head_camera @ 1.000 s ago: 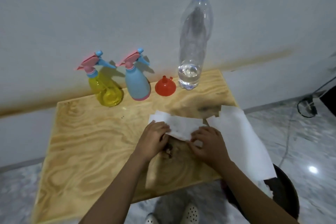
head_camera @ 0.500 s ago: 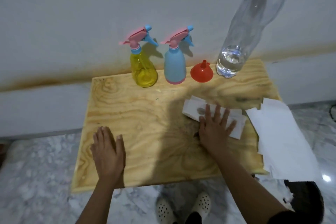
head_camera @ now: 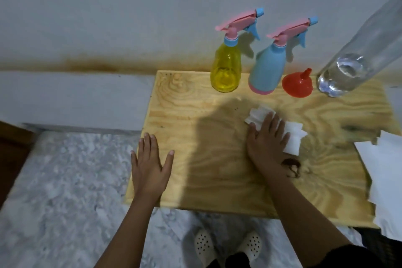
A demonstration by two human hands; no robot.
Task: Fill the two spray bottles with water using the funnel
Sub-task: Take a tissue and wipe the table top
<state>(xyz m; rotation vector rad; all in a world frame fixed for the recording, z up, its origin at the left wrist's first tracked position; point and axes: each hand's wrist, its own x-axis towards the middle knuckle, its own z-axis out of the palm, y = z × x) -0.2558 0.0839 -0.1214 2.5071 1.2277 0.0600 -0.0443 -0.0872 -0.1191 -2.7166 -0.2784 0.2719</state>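
A plywood tabletop (head_camera: 195, 180) with bold grain and a dark knot near its front right is standing against a pale painted wall (head_camera: 108, 6), which is showing a brown stain band along its lower edge. A marbled grey floor (head_camera: 54, 191) is lying below.

Along the table's back edge, from left to right, are standing: a yellow spray bottle (head_camera: 226, 67), a blue spray bottle (head_camera: 266, 69), an orange funnel (head_camera: 297, 85) resting wide mouth down, and a clear plastic water bottle (head_camera: 352, 72) holding a little water at its base.

The right hand (head_camera: 268, 143) is pressing flat, fingers extended, on a white paper towel (head_camera: 291, 139) near mid-table. The left hand (head_camera: 150, 165) is lying open and empty, palm down, on the table's left edge. White paper sheets (head_camera: 385, 176) are overhanging the right edge.
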